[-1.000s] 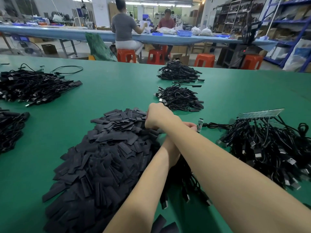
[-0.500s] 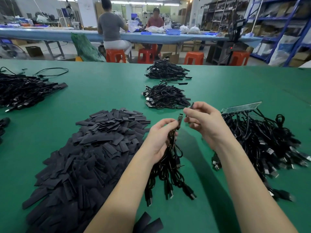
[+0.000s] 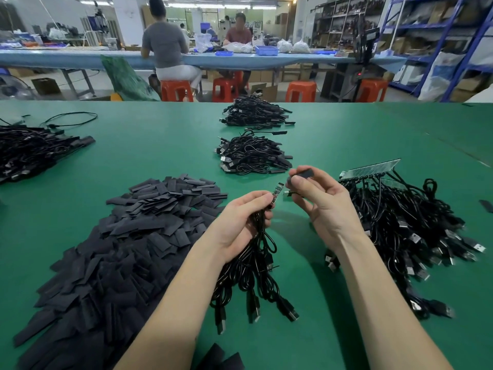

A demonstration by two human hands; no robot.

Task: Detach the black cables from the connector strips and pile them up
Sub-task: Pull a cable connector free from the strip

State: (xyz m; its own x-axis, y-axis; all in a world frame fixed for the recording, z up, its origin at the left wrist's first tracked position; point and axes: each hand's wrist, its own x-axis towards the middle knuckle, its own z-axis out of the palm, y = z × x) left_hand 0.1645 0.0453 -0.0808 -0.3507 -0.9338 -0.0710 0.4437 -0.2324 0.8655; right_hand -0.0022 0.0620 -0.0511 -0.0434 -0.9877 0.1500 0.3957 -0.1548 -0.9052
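Fingers of the left hand (image 3: 241,222) are curling round a bundle of black cables (image 3: 253,279), which I am seeing hanging down onto the green table (image 3: 160,150), a small circuit strip (image 3: 276,192) sticking up from the grip. Right hand (image 3: 321,206) is pinching a short black sleeve (image 3: 302,174) between thumb and fingertips, just beside that strip but apart from it. I am noting a flat heap of black sleeves (image 3: 128,241) lying left, a cable mass on a connector strip (image 3: 370,168) lying right, and two cable piles (image 3: 252,153) sitting beyond.
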